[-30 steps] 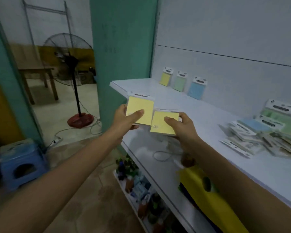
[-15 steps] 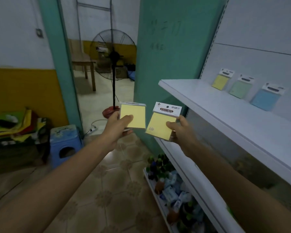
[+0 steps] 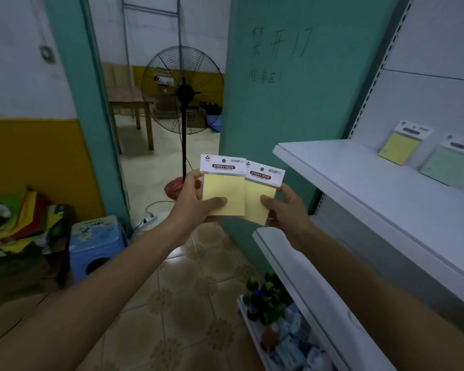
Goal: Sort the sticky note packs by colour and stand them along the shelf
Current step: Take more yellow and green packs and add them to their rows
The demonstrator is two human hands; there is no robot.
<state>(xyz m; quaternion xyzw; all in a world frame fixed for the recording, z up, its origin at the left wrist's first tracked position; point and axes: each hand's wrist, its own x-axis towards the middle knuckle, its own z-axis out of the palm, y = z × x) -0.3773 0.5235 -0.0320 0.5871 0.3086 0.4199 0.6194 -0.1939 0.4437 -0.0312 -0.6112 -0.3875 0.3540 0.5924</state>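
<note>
Running along the right, a white shelf is seen; a floor fan is framed by the doorway and a blue stool is set at left. Off the shelf's end, the left hand and right hand are raised, each curled round a yellow sticky note pack, thumb laid across its front. The left pack is held upright, overlapping the right pack. A yellow pack and a green pack are stood against the shelf's back panel.

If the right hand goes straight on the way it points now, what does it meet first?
Probably the left pack, held by the left hand; it overlaps the right pack that the right hand holds. Beyond stands the fan, but depth is unclear.
</note>
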